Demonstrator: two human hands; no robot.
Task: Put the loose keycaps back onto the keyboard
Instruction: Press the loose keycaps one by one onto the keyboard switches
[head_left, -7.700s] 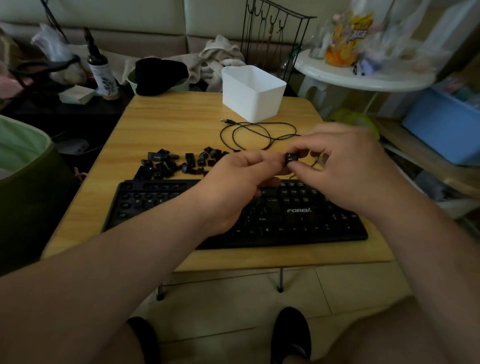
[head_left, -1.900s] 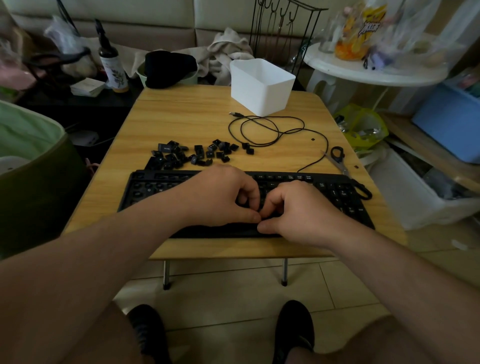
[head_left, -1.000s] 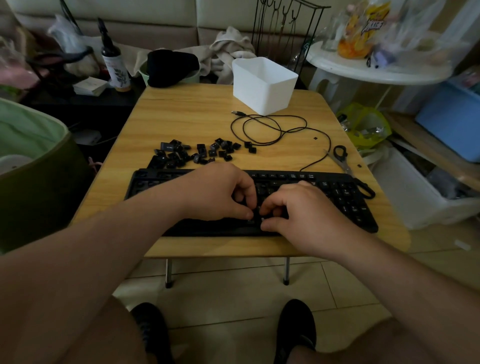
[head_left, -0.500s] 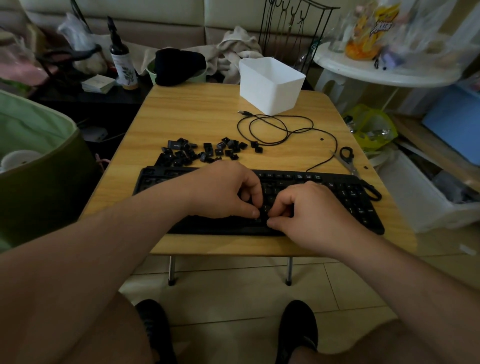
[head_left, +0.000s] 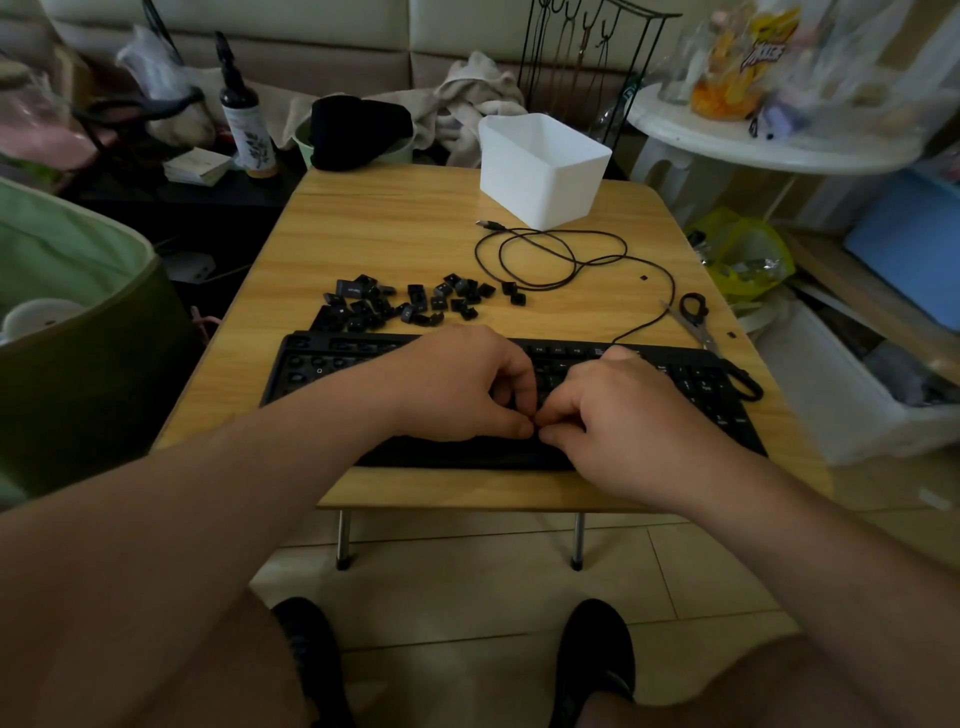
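Both hands' fingers (head_left: 524, 427) pinched together on keyboard (head_left: 701, 384) mid-row.

Loose keycaps (head_left: 415, 303) behind keyboard (head_left: 717, 395)

The snack bag (head_left: 748, 57) bears lettering, possibly "JACKS"; nothing else legible.

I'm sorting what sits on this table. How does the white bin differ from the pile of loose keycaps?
The white bin is one tall, open-topped container; the loose keycaps are many small, low pieces. The bin is white, the keycaps black. The bin stands at the table's far edge, while the keycaps lie scattered just behind the keyboard. Both rest on the wooden table, and no hand touches either.
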